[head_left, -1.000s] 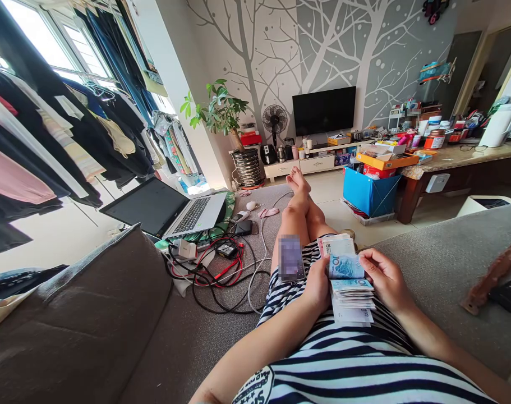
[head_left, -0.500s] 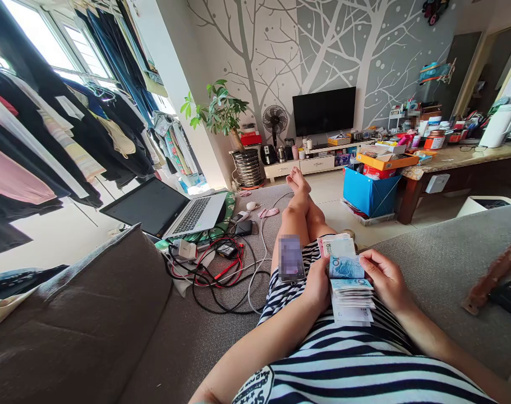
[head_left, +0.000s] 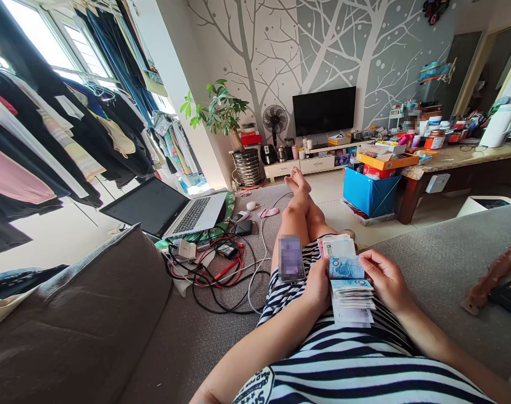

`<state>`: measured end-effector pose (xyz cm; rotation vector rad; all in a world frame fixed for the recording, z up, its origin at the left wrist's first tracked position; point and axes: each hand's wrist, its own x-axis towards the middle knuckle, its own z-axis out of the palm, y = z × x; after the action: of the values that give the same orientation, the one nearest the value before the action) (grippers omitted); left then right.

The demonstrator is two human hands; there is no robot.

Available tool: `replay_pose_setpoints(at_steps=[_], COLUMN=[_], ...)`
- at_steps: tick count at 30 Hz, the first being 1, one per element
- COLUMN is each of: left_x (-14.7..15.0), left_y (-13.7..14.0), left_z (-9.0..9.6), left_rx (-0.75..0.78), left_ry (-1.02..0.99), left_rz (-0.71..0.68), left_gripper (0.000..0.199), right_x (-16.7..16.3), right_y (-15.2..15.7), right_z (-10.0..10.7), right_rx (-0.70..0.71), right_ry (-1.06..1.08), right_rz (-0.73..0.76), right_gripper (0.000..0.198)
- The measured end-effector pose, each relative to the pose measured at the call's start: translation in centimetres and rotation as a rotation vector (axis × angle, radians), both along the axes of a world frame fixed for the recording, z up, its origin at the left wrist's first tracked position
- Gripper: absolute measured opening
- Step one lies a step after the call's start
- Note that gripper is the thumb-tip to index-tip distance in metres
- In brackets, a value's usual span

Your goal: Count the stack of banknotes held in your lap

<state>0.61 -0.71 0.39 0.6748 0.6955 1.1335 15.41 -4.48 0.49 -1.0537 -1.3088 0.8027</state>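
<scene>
Head view, as it reaches me at a distance: a wad of banknotes (head_left: 351, 300) is held over the lap, above the striped clothing (head_left: 364, 367), with a blue note (head_left: 346, 267) uppermost between the hands. Paler and pinkish notes show past its far edge, and below it the other notes step down toward the waist.

I see the left hand (head_left: 318, 286) gripping the wad along its left edge, thumb lying on top. The right hand (head_left: 385, 278) pinches the blue note's right edge between thumb and fingers.

Just left of the money, a phone (head_left: 291, 258) rests on the left thigh; its screen is blurred for me. Farther left on the sofa (head_left: 208, 331), black, red and white cables (head_left: 238, 264) lie tangled near the back cushion (head_left: 91, 314). Beyond them, toward the sofa's far left corner, an open laptop (head_left: 196, 216) sits on a green patterned cushion (head_left: 228, 209).

Across the floor, I find a blue box (head_left: 371, 193) beside the near left corner of a cluttered tabletop (head_left: 452, 161). A dark television (head_left: 325, 111) stands against the tree-patterned wall (head_left: 263, 45).
</scene>
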Motion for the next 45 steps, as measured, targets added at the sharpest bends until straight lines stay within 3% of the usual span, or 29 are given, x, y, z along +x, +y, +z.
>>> replay_pose_setpoints(at_steps=[17, 27, 45], left_x=[0.06, 0.01, -0.04], left_y=[0.05, -0.36, 0.06], left_z=[-0.15, 0.8, -0.17], left_rx=[0.003, -0.009, 0.007], left_ry=[-0.017, -0.023, -0.006], left_rz=[-0.013, -0.009, -0.014], left_gripper=[0.024, 0.018, 0.023], right_x=[0.03, -0.02, -0.17], right_y=[0.09, 0.1, -0.15], right_z=[-0.26, -0.29, 0.05], right_rx=[-0.011, 0.004, 0.009], right_ry=[0.024, 0.037, 0.058], right_rz=[0.023, 0.017, 0.01], right_gripper=[0.036, 0.035, 0.036])
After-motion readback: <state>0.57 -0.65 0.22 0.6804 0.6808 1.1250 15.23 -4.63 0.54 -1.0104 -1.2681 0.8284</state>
